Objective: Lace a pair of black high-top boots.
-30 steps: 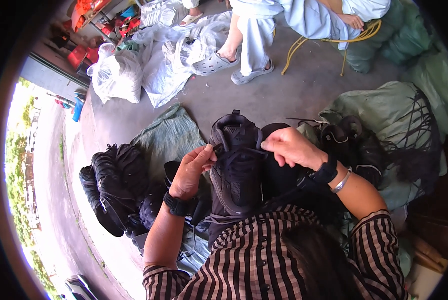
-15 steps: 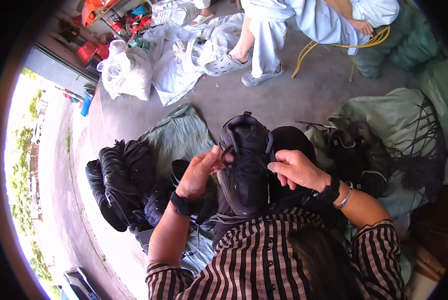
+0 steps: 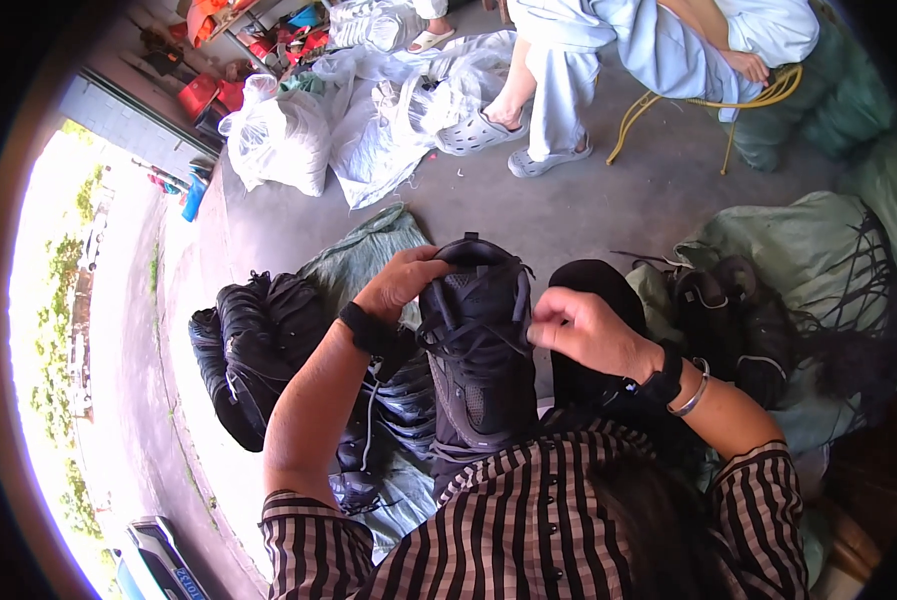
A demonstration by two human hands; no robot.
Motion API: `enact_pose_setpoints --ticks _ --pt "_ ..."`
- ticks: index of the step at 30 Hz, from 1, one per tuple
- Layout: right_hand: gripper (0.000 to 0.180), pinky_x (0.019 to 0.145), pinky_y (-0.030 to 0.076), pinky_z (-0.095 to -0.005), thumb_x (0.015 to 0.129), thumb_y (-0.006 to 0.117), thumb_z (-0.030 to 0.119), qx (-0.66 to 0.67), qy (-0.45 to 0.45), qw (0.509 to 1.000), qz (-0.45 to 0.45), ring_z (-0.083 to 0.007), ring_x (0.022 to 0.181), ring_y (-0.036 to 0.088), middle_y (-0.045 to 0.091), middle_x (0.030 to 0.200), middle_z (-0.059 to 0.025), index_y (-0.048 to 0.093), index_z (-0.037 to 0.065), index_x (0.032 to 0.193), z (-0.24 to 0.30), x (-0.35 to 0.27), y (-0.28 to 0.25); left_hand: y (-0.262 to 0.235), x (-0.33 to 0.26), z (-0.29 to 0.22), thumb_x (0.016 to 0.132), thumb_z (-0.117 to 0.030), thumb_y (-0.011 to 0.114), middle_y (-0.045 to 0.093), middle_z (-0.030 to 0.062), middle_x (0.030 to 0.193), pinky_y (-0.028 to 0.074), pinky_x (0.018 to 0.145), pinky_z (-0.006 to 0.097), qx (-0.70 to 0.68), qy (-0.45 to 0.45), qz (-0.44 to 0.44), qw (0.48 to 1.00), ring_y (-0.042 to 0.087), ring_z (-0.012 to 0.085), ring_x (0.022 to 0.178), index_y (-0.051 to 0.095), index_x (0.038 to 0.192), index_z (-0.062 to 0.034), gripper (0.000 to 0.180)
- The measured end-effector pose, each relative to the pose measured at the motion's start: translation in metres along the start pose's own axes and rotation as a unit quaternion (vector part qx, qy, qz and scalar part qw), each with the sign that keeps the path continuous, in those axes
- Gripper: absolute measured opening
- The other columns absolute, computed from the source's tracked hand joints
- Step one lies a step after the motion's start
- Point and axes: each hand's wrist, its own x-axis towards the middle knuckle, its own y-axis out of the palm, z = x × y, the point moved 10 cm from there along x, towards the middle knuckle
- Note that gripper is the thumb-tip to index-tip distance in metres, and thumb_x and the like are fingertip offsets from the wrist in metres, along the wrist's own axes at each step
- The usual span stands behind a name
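Observation:
A black lace-up shoe (image 3: 478,340) rests on my lap, its toe toward me and its collar facing away. Dark laces cross over its tongue. My left hand (image 3: 400,285) grips the shoe at the left edge of the collar, with fingers partly hidden behind its side. At the shoe's right eyelets, my right hand (image 3: 590,335) is closed with its fingertips pinched together. Whatever sits in that pinch, perhaps a lace, is too small to make out.
Bundled black shoes (image 3: 268,330) lie at my left beside a green woven sheet (image 3: 368,245). More dark shoes (image 3: 733,300) rest on a pale green sack (image 3: 803,235) at right, with loose laces. Ahead are white bags (image 3: 278,140) and a seated person in grey clogs (image 3: 548,160).
My left hand has moved up from the shoe's left eyelets to its collar. The shoe has turned slightly. My right hand stays by the right eyelets, and the view has shifted a little.

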Motion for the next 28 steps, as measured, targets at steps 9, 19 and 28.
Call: enact_pose_setpoints --ticks 9,19,28 --pt "0.035 0.072 0.05 -0.0284 0.088 0.055 0.011 0.073 0.025 0.997 0.016 -0.014 0.083 0.06 0.06 0.1 -0.0105 0.05 -0.003 0.12 -0.021 0.013 0.0 -0.046 -0.017 0.058 0.096 -0.022 0.045 0.046 0.0157 0.134 0.036 0.106 0.038 -0.449 0.161 0.047 0.878 0.049 0.0263 0.119 0.038 0.136 -0.0002 0.047" --pt "0.06 0.074 0.045 -0.0348 0.089 0.043 0.06 0.214 0.222 0.951 -0.034 -0.0163 0.099 0.055 0.058 0.11 -0.0046 0.05 0.011 0.124 -0.047 0.068 -0.013 -0.011 -0.032 -0.032 0.095 -0.027 0.046 0.06 0.014 0.115 0.045 0.089 0.029 0.261 0.229 -0.104 0.932 0.058 0.0206 0.103 0.056 0.117 0.0015 0.037" --pt "0.063 0.107 0.033 -0.0352 0.095 0.041 0.046 0.308 0.159 0.924 0.162 -0.02 0.127 0.043 0.042 0.141 -0.0084 0.028 0.008 0.143 -0.002 0.058 0.049 -0.001 -0.044 0.012 0.076 -0.085 0.018 0.048 0.0053 0.135 0.042 0.093 0.047 0.063 -0.003 -0.014 0.998 0.043 0.0233 0.124 0.038 0.14 -0.0162 0.096"
